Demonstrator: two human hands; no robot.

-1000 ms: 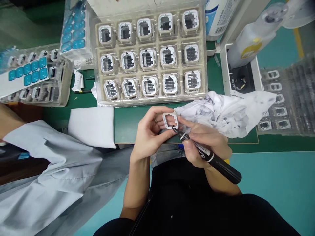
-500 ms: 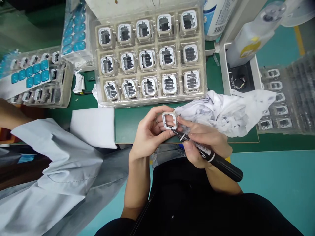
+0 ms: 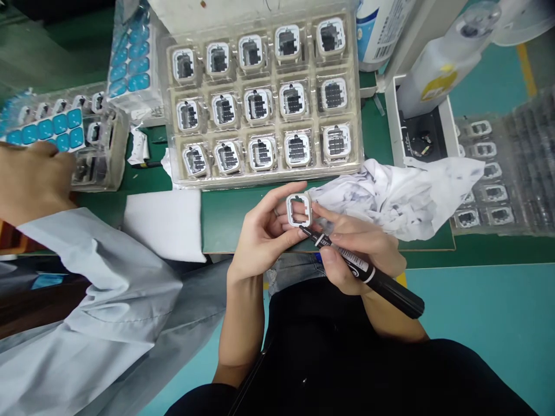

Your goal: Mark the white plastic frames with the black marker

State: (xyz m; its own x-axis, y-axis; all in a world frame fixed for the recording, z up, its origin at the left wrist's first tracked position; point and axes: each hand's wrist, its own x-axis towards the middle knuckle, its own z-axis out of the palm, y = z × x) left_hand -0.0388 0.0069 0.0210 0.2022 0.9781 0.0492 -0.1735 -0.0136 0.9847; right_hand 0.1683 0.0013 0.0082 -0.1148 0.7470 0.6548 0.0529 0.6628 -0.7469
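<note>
Between the thumb and fingers of my left hand [image 3: 260, 237] is a small white square frame [image 3: 290, 219] with rounded corners and an opening through its middle. My right hand [image 3: 364, 248] grips a black marker pen [image 3: 385, 292], its tip pointing at the lower edge of the frame. Whether the tip touches the frame or lies just short of it, I cannot tell. A fingertip of my right hand is close to the frame's right side. Beyond my hands a clear plastic tray [image 3: 269, 180] holds several similar white frames in rows.
A crumpled, ink-stained white cloth [image 3: 390, 199] lies right of my hands, a folded white cloth [image 3: 165, 225] to the left. A co-worker's hand [image 3: 34, 179] reaches over a tray at the left. At the right stand a white box [image 3: 394, 115] with a bottle [image 3: 437, 75] and stacked trays [image 3: 515, 173].
The co-worker's hand at the left has come forward over the tray and blue-squared sheet, which has shifted left. My hands, the frame and the marker pen have hardly moved.
</note>
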